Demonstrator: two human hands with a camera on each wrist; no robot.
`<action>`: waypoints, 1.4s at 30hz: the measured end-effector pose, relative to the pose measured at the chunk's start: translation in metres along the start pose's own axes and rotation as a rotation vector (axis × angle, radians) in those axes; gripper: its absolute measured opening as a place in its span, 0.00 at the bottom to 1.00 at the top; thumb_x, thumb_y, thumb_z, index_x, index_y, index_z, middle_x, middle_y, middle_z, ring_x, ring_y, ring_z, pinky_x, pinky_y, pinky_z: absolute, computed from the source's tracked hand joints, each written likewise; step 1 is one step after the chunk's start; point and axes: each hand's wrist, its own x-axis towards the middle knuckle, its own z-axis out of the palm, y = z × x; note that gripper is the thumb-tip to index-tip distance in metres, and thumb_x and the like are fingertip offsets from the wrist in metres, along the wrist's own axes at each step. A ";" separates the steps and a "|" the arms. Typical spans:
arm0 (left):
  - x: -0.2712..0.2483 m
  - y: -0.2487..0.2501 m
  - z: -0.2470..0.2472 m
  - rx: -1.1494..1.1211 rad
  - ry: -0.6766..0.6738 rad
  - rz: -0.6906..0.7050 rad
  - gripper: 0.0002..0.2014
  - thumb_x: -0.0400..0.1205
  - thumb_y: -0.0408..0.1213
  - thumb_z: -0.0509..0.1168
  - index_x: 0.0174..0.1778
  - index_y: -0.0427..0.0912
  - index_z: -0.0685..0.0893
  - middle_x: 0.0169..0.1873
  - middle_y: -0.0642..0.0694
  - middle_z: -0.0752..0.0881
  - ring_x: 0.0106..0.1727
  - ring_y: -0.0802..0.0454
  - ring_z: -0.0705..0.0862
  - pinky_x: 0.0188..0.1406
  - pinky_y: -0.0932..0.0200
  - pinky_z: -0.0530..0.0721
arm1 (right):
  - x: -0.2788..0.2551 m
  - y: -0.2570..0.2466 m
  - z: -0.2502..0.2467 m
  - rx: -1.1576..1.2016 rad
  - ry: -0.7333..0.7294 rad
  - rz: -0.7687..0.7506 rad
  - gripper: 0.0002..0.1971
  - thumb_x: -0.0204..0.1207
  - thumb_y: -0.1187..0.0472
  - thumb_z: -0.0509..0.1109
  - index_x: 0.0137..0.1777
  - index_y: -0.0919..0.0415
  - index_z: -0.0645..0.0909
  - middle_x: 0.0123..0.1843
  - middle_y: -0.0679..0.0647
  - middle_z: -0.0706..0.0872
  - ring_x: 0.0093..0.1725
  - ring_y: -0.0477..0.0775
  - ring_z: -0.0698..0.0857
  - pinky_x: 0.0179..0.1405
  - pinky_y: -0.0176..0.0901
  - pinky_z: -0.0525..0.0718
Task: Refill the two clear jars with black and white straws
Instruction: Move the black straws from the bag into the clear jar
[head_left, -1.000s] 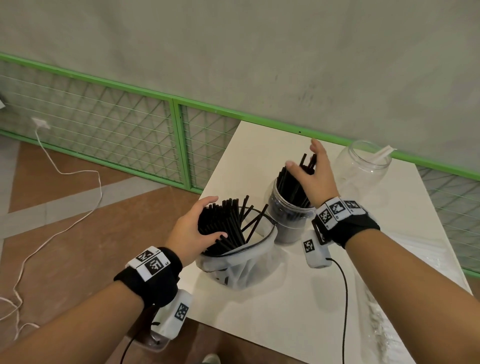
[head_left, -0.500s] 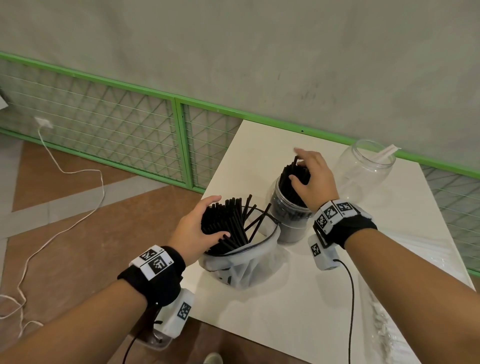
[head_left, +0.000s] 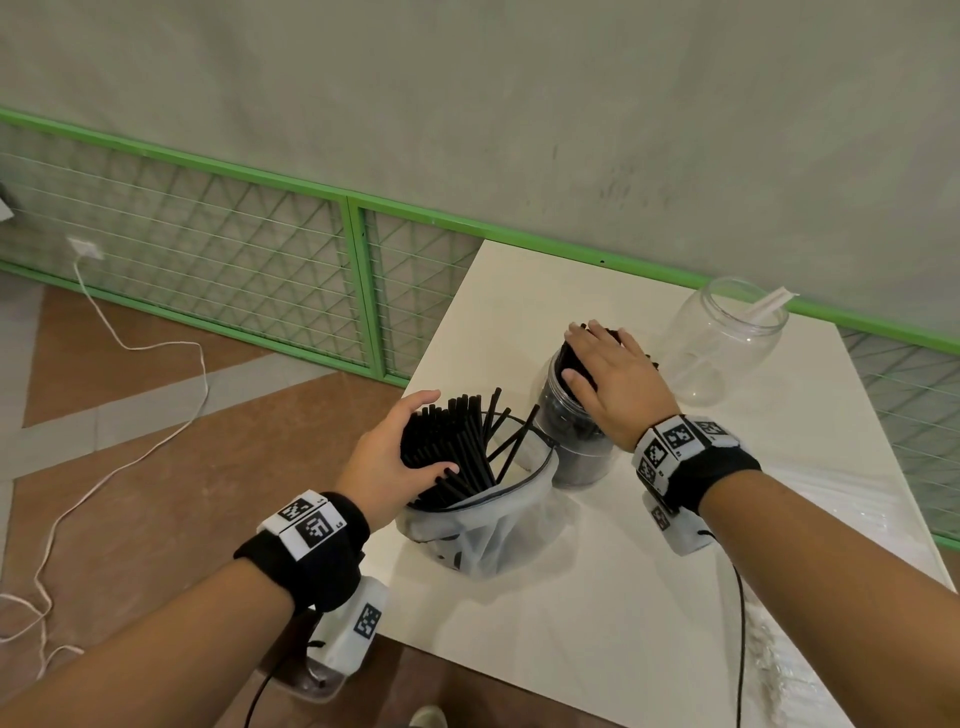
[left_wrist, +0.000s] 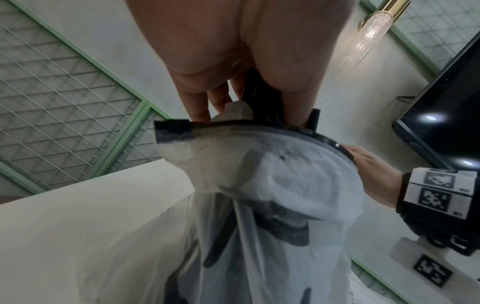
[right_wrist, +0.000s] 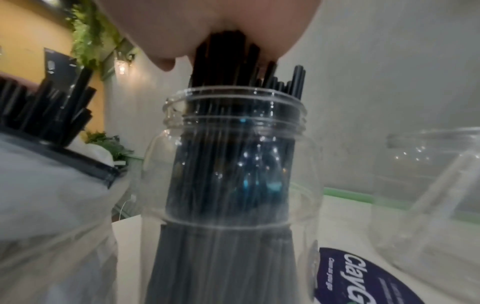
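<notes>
A clear jar (head_left: 576, 441) packed with black straws (right_wrist: 228, 144) stands mid-table. My right hand (head_left: 597, 358) lies flat on the straw tops, fingers straight, palm pressing down. In front of the jar stands a white bag (head_left: 483, 530) holding more black straws (head_left: 457, 441). My left hand (head_left: 439, 434) grips a bundle of them, thumb and fingers curled round it. In the left wrist view the fingers (left_wrist: 200, 98) reach over the bag's dark rim. A second clear jar (head_left: 722, 338) at the back right holds one white straw (head_left: 769, 306).
The white table (head_left: 571, 649) ends just left of the bag, with brown floor below. A green wire fence (head_left: 358, 280) runs along the wall behind. A white cable (head_left: 130, 343) trails over the floor. Clear plastic wrapping (head_left: 774, 670) lies at the table's right.
My right hand went from holding the straws above the jar to lying flat on their tops, and the straws sank lower. The left hand kept its grip on the bundle.
</notes>
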 end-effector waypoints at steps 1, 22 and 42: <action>0.000 0.000 0.000 -0.001 -0.001 -0.002 0.37 0.70 0.37 0.78 0.72 0.63 0.70 0.61 0.54 0.81 0.65 0.54 0.79 0.66 0.48 0.80 | 0.001 0.000 -0.001 -0.056 -0.033 -0.006 0.39 0.77 0.37 0.34 0.83 0.57 0.57 0.85 0.53 0.60 0.85 0.53 0.55 0.84 0.52 0.46; 0.001 0.000 -0.001 -0.038 -0.001 -0.027 0.37 0.71 0.35 0.78 0.71 0.64 0.69 0.56 0.58 0.82 0.57 0.59 0.83 0.60 0.51 0.84 | 0.033 0.013 0.003 0.171 0.306 0.221 0.14 0.74 0.52 0.72 0.55 0.58 0.85 0.56 0.55 0.85 0.58 0.63 0.75 0.58 0.54 0.76; 0.001 0.001 -0.002 -0.018 0.008 0.003 0.36 0.71 0.36 0.77 0.72 0.61 0.70 0.58 0.59 0.80 0.61 0.56 0.80 0.63 0.49 0.82 | -0.034 -0.039 -0.018 0.576 0.199 0.096 0.03 0.78 0.62 0.70 0.50 0.55 0.84 0.45 0.47 0.86 0.46 0.47 0.84 0.48 0.34 0.81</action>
